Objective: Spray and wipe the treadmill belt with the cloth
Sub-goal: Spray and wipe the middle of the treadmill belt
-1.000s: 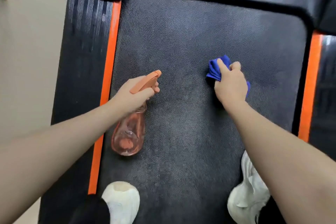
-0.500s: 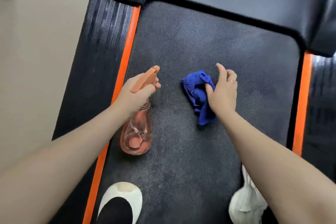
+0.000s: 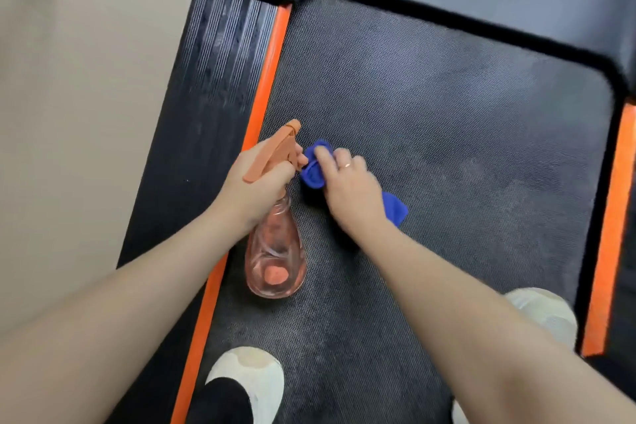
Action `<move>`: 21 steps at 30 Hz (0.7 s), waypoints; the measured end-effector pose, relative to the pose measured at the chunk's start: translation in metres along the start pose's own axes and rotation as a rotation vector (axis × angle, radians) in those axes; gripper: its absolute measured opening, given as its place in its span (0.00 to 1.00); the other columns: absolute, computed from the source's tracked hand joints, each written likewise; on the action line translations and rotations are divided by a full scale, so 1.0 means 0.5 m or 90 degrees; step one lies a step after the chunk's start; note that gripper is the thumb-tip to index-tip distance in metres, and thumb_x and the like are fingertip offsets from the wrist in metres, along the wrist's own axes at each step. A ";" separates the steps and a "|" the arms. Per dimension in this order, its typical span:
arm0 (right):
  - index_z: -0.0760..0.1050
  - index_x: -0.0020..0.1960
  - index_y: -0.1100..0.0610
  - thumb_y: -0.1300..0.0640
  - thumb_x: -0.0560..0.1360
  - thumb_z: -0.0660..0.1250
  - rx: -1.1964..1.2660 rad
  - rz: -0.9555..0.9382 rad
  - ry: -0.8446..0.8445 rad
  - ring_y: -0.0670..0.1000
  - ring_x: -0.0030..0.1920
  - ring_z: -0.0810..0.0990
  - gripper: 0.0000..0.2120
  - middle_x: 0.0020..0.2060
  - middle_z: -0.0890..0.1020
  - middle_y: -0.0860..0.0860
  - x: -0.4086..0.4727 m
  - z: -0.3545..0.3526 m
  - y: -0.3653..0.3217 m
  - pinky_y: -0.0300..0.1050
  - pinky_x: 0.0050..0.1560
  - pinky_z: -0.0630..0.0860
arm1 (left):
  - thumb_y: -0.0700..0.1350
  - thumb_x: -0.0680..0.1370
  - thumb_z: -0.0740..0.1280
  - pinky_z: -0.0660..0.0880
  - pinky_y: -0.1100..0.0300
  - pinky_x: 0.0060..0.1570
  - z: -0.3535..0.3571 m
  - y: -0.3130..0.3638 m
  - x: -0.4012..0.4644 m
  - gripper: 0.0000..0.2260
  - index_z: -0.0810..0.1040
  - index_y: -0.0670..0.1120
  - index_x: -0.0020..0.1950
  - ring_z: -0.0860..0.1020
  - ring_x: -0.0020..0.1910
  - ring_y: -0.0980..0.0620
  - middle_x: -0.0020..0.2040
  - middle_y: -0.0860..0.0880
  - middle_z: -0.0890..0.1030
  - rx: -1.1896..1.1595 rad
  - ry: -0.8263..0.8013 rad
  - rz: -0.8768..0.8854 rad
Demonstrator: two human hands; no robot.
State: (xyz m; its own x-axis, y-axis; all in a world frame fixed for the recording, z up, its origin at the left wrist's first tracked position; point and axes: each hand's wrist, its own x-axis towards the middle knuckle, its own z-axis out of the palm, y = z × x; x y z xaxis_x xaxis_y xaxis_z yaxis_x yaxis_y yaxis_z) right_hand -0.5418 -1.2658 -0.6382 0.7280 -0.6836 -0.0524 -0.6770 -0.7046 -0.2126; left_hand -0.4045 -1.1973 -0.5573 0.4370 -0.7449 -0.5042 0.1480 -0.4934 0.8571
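Blue cloth (image 3: 315, 173) bunched on the treadmill belt (image 3: 430, 120), near its left orange stripe (image 3: 266, 79).
The right hand (image 3: 349, 189) presses the cloth down, fingers curled over it; just beside it, the left hand (image 3: 256, 182) grips a pink spray bottle (image 3: 275, 258) by the neck, fingers clamped. White shoes (image 3: 247, 375) stand below.

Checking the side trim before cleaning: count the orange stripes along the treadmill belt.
2. One orange stripe runs along the dark textured belt's left edge; the other orange stripe runs along its right edge, partly cut off by the frame.
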 end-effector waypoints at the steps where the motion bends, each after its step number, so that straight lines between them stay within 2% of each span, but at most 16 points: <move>1: 0.67 0.63 0.55 0.58 0.72 0.59 -0.001 0.069 0.011 0.60 0.41 0.75 0.19 0.48 0.76 0.58 0.022 -0.011 0.012 0.50 0.29 0.75 | 0.39 0.68 0.61 0.75 0.65 0.43 -0.004 -0.005 0.001 0.15 0.79 0.46 0.52 0.80 0.44 0.58 0.42 0.52 0.83 -0.007 0.006 0.002; 2: 0.66 0.65 0.55 0.59 0.74 0.55 0.002 0.150 0.025 0.61 0.45 0.74 0.19 0.54 0.75 0.59 0.052 -0.022 0.025 0.52 0.34 0.76 | 0.36 0.71 0.62 0.74 0.63 0.41 -0.008 -0.007 0.003 0.13 0.79 0.47 0.51 0.80 0.43 0.57 0.39 0.53 0.83 -0.018 0.018 0.003; 4: 0.65 0.68 0.55 0.58 0.78 0.56 0.057 0.319 0.001 0.61 0.56 0.70 0.18 0.65 0.67 0.59 0.094 -0.033 0.051 0.55 0.47 0.74 | 0.31 0.75 0.60 0.74 0.62 0.40 -0.013 -0.011 0.012 0.16 0.79 0.49 0.50 0.80 0.41 0.56 0.36 0.55 0.83 -0.037 0.049 -0.002; 6: 0.66 0.66 0.58 0.54 0.79 0.58 0.075 0.374 -0.029 0.61 0.59 0.69 0.17 0.66 0.64 0.60 0.097 -0.041 0.031 0.55 0.52 0.72 | 0.33 0.73 0.61 0.75 0.62 0.40 -0.017 -0.015 0.020 0.14 0.80 0.47 0.52 0.80 0.43 0.55 0.39 0.53 0.83 -0.037 0.050 -0.011; 8: 0.67 0.65 0.60 0.52 0.78 0.60 0.106 0.276 -0.067 0.62 0.55 0.72 0.19 0.63 0.67 0.60 0.072 -0.038 -0.010 0.54 0.47 0.72 | 0.40 0.68 0.61 0.74 0.62 0.41 -0.015 -0.012 0.021 0.12 0.79 0.47 0.48 0.79 0.44 0.52 0.41 0.52 0.83 -0.025 0.030 -0.023; 11: 0.66 0.69 0.55 0.52 0.78 0.60 0.052 0.019 -0.160 0.61 0.51 0.75 0.21 0.59 0.70 0.59 0.036 -0.035 -0.017 0.54 0.40 0.74 | 0.43 0.67 0.61 0.75 0.55 0.47 -0.008 -0.009 0.028 0.12 0.79 0.48 0.47 0.79 0.46 0.52 0.43 0.51 0.83 0.000 -0.017 -0.024; 13: 0.67 0.69 0.51 0.54 0.78 0.60 -0.008 -0.011 -0.116 0.61 0.50 0.76 0.20 0.57 0.72 0.59 0.057 -0.053 0.046 0.54 0.38 0.74 | 0.43 0.67 0.61 0.73 0.54 0.47 -0.004 -0.004 0.032 0.12 0.79 0.49 0.47 0.78 0.45 0.50 0.43 0.50 0.83 0.011 -0.047 -0.019; 15: 0.67 0.70 0.48 0.56 0.79 0.57 -0.061 0.124 -0.068 0.62 0.52 0.74 0.20 0.59 0.70 0.59 0.075 -0.064 0.118 0.55 0.41 0.73 | 0.43 0.67 0.61 0.72 0.56 0.46 0.000 -0.007 0.038 0.12 0.79 0.50 0.47 0.78 0.45 0.51 0.42 0.52 0.82 0.010 -0.062 -0.020; 17: 0.64 0.71 0.47 0.57 0.79 0.55 -0.041 0.356 -0.064 0.62 0.55 0.73 0.20 0.63 0.67 0.59 0.068 -0.074 0.170 0.55 0.47 0.72 | 0.43 0.67 0.61 0.72 0.57 0.48 0.005 -0.012 0.039 0.12 0.78 0.52 0.47 0.79 0.46 0.52 0.42 0.53 0.82 0.016 -0.072 -0.020; 18: 0.63 0.72 0.47 0.57 0.80 0.55 -0.025 0.433 -0.067 0.62 0.55 0.73 0.21 0.65 0.66 0.59 0.056 -0.077 0.175 0.55 0.48 0.71 | 0.44 0.67 0.61 0.72 0.57 0.48 0.009 -0.014 0.039 0.12 0.78 0.52 0.47 0.79 0.47 0.53 0.42 0.53 0.82 0.021 -0.083 -0.014; 19: 0.63 0.72 0.47 0.56 0.80 0.54 -0.015 0.462 -0.077 0.63 0.55 0.74 0.21 0.65 0.66 0.59 0.044 -0.077 0.165 0.54 0.49 0.71 | 0.45 0.67 0.62 0.72 0.56 0.49 0.014 -0.013 0.038 0.11 0.79 0.52 0.46 0.79 0.47 0.53 0.42 0.53 0.82 0.029 -0.094 -0.008; 21: 0.61 0.73 0.48 0.56 0.80 0.55 0.014 0.389 -0.124 0.62 0.53 0.75 0.22 0.64 0.66 0.59 0.013 -0.071 0.112 0.53 0.48 0.72 | 0.49 0.63 0.64 0.72 0.55 0.48 0.024 -0.010 0.039 0.12 0.79 0.52 0.44 0.80 0.47 0.51 0.43 0.49 0.83 0.044 -0.109 -0.005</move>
State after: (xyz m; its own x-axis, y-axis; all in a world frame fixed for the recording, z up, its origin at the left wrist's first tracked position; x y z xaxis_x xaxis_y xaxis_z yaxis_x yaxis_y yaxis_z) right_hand -0.5787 -1.3167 -0.6158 0.2189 -0.9124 -0.3457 -0.9752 -0.1931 -0.1078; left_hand -0.4076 -1.2148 -0.5727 0.2776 -0.8033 -0.5269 0.0871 -0.5252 0.8465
